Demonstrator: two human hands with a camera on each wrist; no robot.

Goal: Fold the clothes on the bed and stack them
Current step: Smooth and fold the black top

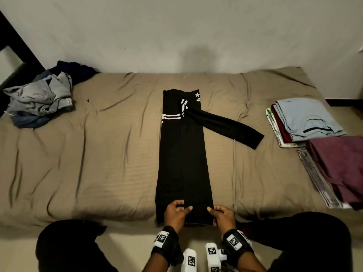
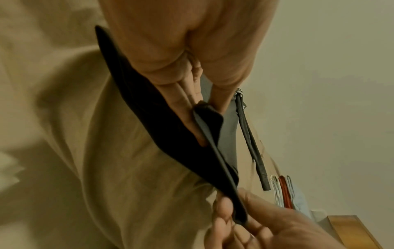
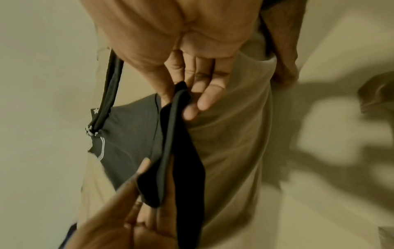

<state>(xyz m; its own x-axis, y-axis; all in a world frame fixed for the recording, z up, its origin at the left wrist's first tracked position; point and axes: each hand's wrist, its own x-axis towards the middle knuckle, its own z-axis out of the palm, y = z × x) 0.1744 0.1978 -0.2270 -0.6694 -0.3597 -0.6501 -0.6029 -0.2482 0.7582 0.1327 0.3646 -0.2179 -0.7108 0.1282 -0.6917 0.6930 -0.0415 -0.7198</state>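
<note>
A: What stays hidden?
B: The fingertips of both hands (image 1: pixel 198 212) slip under the black garment's (image 1: pixel 182 163) near hem. Its white lettering (image 1: pixel 198 99) is too small to read.
A: And the edges?
B: The maroon stack (image 1: pixel 337 167) is cut off at the right. The unfolded pile (image 1: pixel 41 99) hides its lower clothes.
</note>
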